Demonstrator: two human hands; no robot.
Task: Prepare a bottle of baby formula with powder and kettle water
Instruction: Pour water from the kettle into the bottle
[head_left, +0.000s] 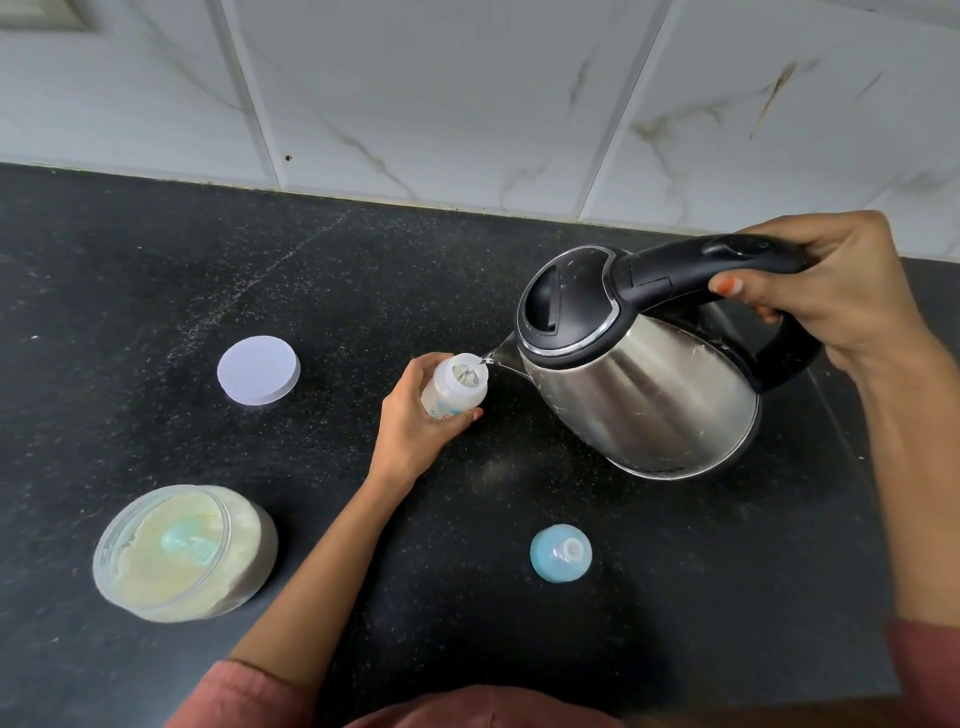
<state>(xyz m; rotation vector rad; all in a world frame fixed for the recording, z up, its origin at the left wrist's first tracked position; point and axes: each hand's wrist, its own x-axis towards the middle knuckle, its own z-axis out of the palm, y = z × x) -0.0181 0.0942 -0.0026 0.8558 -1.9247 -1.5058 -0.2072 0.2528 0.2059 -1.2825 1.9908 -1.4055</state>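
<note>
My left hand (410, 421) grips a small clear baby bottle (457, 387), open at the top, standing on the black counter (156, 270). My right hand (826, 291) holds the black handle of a steel kettle (649, 384), lifted and tilted left. Its spout touches the bottle's rim and a thin stream of water runs into the bottle. An open round tub of pale formula powder (176, 556) with a blue scoop (187, 540) in it sits at the front left. The bottle's blue teat cap (561, 553) stands on the counter in front of the kettle.
The tub's white round lid (258, 370) lies flat on the counter left of the bottle. A marble-tiled wall (467, 93) runs along the back of the counter. The counter's right edge shows behind my right forearm.
</note>
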